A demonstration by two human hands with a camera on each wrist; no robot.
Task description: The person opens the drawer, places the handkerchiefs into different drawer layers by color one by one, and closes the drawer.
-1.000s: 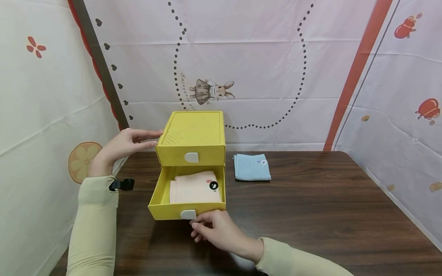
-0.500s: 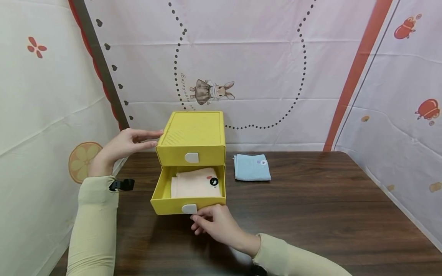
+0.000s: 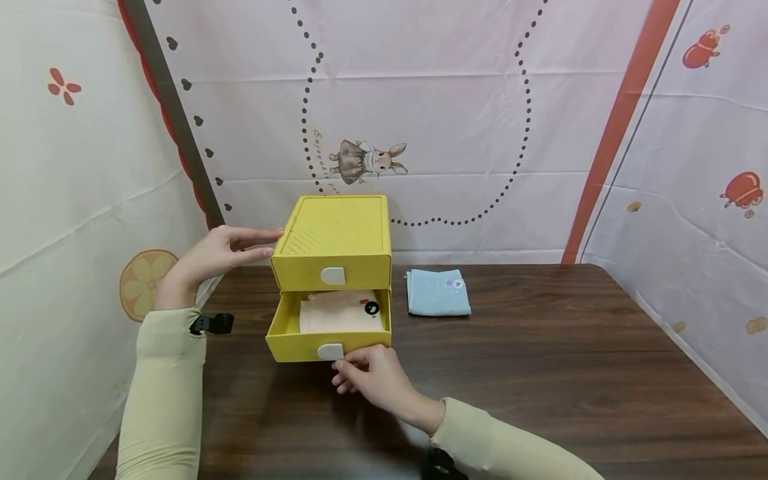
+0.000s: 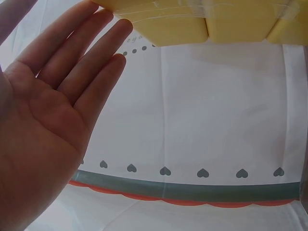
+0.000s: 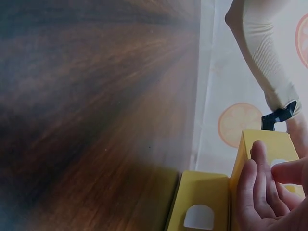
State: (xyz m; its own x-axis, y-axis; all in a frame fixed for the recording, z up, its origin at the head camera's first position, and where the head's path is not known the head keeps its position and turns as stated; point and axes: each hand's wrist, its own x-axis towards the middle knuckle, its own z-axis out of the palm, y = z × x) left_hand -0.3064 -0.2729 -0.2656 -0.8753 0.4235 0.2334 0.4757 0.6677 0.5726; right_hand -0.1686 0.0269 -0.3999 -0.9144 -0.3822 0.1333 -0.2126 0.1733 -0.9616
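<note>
A yellow drawer unit [image 3: 336, 223] stands on the table, its pulled-out drawer [image 3: 300, 348] below the shut top drawer. Inside that drawer lies a folded pale pink cloth [image 3: 339, 313] with a black round mark. My left hand [image 3: 210, 257] touches the unit's upper left side with extended fingers; the left wrist view shows the palm [image 4: 48, 120] bare. At the right part of the drawer front, beside its white tab [image 3: 331, 351], my right hand [image 3: 381, 380] presses with loosely bent fingers. Part of the front is hidden behind the fingers in the right wrist view.
A folded light blue cloth [image 3: 438, 292] lies on the dark wooden table [image 3: 540, 347], right of the unit. Another yellow drawer front [image 5: 202, 190] with a white tab sits closer to the table in the right wrist view. Printed fabric [image 3: 456, 133] stands behind and at both sides.
The drawer with the pink cloth has slid further into the unit, my right hand moving away from me with it. My left hand and the blue cloth have stayed in place.
</note>
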